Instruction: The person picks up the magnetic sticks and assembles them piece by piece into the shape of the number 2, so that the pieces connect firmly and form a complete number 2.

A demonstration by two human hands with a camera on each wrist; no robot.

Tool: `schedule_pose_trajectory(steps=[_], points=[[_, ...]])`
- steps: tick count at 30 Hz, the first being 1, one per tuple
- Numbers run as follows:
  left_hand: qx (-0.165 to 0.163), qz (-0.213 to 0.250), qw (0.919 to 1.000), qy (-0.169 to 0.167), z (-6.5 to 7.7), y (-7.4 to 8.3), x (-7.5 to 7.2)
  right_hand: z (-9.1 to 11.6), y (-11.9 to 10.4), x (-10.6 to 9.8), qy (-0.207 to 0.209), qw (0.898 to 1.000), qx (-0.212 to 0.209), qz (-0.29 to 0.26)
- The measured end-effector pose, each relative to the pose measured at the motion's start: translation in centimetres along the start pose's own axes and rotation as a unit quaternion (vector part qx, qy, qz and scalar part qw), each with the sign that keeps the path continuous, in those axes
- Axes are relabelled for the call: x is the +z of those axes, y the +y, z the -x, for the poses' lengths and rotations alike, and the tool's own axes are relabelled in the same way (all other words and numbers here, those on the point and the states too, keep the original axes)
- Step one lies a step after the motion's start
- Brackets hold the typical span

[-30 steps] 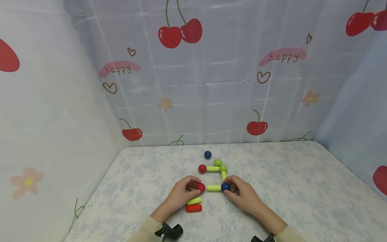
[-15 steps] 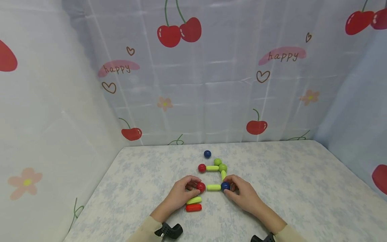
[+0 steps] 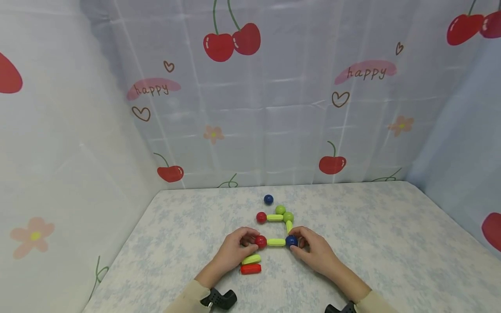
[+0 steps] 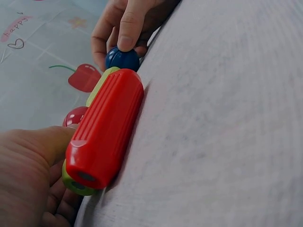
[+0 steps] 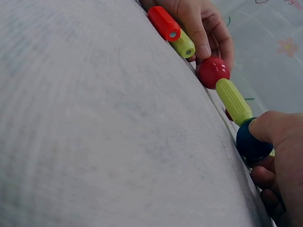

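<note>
The left hand (image 3: 237,248) holds the front red ball (image 3: 261,241). Its fingers are bent and nearly closed, with the ball pinched between them and the thumb. The right hand (image 3: 315,250) holds the front blue ball (image 3: 291,241) the same way, with the thumb and bent fingers pressed on it. A yellow-green front stick (image 3: 276,242) lies between the two balls and touches both. All of this is low on the pale tabletop (image 3: 391,239), near the middle.

A side stick (image 3: 289,226) runs back from the front blue ball to a green ball (image 3: 288,217), but the right fingers hide part of where it starts. A second green ball (image 3: 280,210) touches the first one. From the first green ball, a back stick (image 3: 275,217) goes left to a back red ball (image 3: 261,218). A loose blue ball (image 3: 268,199) sits alone farther back.

Close to the left hand lie a loose yellow-green stick (image 3: 252,259) and, just beside it, a red stick (image 3: 251,269) that is nearer to the person. Behind the tabletop hangs a sheet (image 3: 274,108) with cherries on it.
</note>
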State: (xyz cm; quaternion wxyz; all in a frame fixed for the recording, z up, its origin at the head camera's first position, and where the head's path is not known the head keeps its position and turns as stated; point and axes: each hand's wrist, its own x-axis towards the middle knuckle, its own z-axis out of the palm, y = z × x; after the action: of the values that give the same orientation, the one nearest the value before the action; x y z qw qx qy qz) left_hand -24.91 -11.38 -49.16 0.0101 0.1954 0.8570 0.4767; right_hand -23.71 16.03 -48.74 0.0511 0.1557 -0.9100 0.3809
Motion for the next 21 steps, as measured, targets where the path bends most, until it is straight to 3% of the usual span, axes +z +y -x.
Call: schedule_pose_trajectory(steps=[7, 10, 17, 21], points=[[-0.005, 0.015, 0.9998, 0.011, -0.1, 0.0, 0.0, -0.1, -0.2, 0.0, 0.004, 1.0, 0.006, 0.01], [-0.013, 0.018, 0.9998, 0.001, -0.1, 0.3, -0.3, -0.2, -0.2, -0.1, 0.007, 1.0, 0.009, 0.011], [-0.04, -0.005, 0.9955, -0.086, 0.1, 1.4, -2.2, -0.2, -0.4, -0.2, 0.01, 1.0, 0.017, 0.015], [-0.037, -0.035, 0.9908, -0.125, 0.4, 1.8, -3.4, -0.4, -0.4, -0.2, 0.016, 1.0, 0.017, 0.019]])
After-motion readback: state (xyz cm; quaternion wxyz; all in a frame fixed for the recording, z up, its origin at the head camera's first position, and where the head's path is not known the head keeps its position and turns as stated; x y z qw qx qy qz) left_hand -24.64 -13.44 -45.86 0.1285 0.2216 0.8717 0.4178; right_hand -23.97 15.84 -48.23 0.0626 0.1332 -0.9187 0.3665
